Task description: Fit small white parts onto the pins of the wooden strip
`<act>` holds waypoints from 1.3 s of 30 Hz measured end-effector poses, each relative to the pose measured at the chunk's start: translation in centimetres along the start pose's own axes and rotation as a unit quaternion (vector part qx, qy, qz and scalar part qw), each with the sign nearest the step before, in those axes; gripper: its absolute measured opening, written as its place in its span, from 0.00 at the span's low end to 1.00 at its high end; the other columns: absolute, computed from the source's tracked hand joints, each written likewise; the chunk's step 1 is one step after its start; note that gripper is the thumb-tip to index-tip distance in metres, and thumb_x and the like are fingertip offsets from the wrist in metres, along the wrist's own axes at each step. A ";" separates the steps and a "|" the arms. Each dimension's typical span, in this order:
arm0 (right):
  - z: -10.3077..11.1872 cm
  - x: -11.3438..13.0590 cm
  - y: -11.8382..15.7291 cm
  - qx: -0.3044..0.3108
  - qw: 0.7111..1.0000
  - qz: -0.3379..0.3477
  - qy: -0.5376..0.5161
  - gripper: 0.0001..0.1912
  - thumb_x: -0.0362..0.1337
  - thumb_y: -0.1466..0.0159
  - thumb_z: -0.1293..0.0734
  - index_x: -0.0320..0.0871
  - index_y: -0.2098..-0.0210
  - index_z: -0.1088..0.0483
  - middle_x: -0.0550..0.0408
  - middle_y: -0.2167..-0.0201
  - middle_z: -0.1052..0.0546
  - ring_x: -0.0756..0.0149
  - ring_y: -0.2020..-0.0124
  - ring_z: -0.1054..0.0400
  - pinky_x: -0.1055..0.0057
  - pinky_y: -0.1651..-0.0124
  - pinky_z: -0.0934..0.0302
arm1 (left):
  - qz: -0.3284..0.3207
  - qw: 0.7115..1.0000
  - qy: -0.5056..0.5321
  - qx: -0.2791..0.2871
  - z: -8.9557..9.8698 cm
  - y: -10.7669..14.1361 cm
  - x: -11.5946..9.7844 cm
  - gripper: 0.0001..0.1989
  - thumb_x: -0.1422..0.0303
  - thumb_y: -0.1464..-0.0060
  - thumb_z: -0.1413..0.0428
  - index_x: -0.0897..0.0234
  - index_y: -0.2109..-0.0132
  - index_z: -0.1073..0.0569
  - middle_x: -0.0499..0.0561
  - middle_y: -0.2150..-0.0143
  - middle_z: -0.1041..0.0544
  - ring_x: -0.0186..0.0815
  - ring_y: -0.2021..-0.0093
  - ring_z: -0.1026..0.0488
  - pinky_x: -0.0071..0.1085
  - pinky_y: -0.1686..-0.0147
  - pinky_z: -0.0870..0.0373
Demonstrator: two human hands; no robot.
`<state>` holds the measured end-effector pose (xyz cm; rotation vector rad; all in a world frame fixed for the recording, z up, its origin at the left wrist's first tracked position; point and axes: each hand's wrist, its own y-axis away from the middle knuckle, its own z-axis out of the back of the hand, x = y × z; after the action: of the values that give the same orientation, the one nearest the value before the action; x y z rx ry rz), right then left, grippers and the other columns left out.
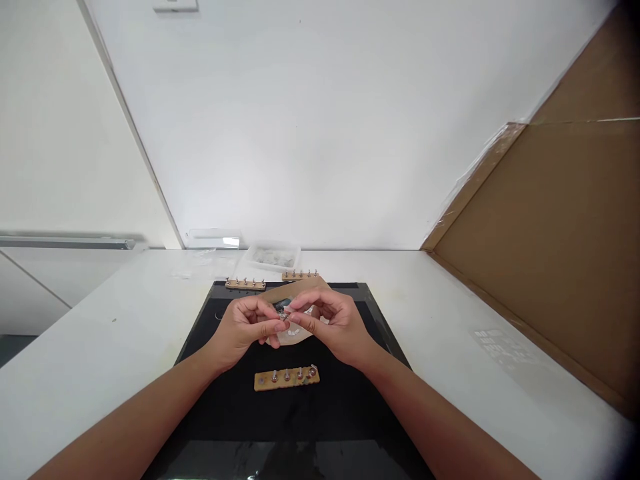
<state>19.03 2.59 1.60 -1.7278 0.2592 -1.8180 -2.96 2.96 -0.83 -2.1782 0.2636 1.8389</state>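
Observation:
My left hand (245, 328) and my right hand (334, 325) meet above the black mat (295, 420). Their thumbs and fingertips pinch a small shiny metal piece (284, 315) between them, too small and covered to make out its kind. Closer to me lies a narrow tan board (273, 381) carrying a row of several upright metal posts, with one spot at its left end bearing no tall post. Beneath and behind the hands, partly hidden, is a tan sheet (283, 339) with small white bits on it. A dark object (283, 304) shows between the hands.
Two similar boards with metal posts, a left one (245, 285) and a right one (300, 275), lie at the mat's far edge. Behind them stand a clear plastic tray (273, 257) and clear plastic sheeting (200, 263). Cardboard (540, 233) borders the white table (450, 313) on the right.

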 end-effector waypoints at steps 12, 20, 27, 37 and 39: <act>0.0 -0.5 -0.7 -0.075 0.981 -0.155 -0.089 0.18 0.51 0.37 0.24 0.42 0.58 0.21 0.50 0.66 0.17 0.65 0.67 0.22 0.76 0.76 0.40 | -0.051 0.999 -0.010 -0.001 -0.4 0.0 -0.1 0.12 0.62 0.42 0.31 0.65 0.55 0.17 0.56 0.61 0.14 0.30 0.76 0.21 0.22 0.79 0.30; 0.0 -1.1 -0.7 -0.069 0.977 -0.169 -0.110 0.20 0.50 0.37 0.24 0.44 0.53 0.21 0.50 0.63 0.17 0.64 0.66 0.22 0.76 0.76 0.41 | -0.064 0.995 -0.077 -0.019 -0.7 0.1 -0.5 0.15 0.59 0.40 0.33 0.66 0.55 0.18 0.55 0.63 0.15 0.32 0.75 0.20 0.23 0.78 0.29; 0.0 -0.7 -0.6 -0.054 0.979 -0.173 -0.098 0.17 0.50 0.35 0.25 0.46 0.52 0.19 0.50 0.63 0.18 0.62 0.62 0.23 0.75 0.75 0.41 | -0.099 0.988 -0.116 -0.025 -0.7 0.1 -0.4 0.12 0.60 0.38 0.34 0.64 0.53 0.18 0.57 0.55 0.15 0.31 0.73 0.20 0.22 0.78 0.28; -0.3 -1.2 -0.5 -0.055 0.981 -0.163 -0.091 0.17 0.49 0.37 0.23 0.45 0.54 0.20 0.51 0.62 0.17 0.62 0.63 0.22 0.69 0.66 0.30 | -0.068 0.984 -0.150 -0.065 -1.1 -0.1 -0.5 0.15 0.57 0.41 0.33 0.64 0.56 0.18 0.53 0.63 0.16 0.33 0.73 0.19 0.22 0.79 0.28; -0.3 -1.3 -0.4 -0.054 0.983 -0.155 -0.077 0.17 0.49 0.37 0.23 0.44 0.55 0.21 0.51 0.62 0.17 0.61 0.63 0.21 0.65 0.60 0.28 | -0.060 0.984 -0.148 -0.073 -1.1 -0.1 -0.6 0.16 0.57 0.42 0.32 0.65 0.55 0.18 0.53 0.65 0.16 0.34 0.72 0.19 0.22 0.79 0.28</act>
<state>18.60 3.55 0.64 -2.0695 0.0248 -1.8998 -2.04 2.71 -0.06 -1.9226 -0.0647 2.1347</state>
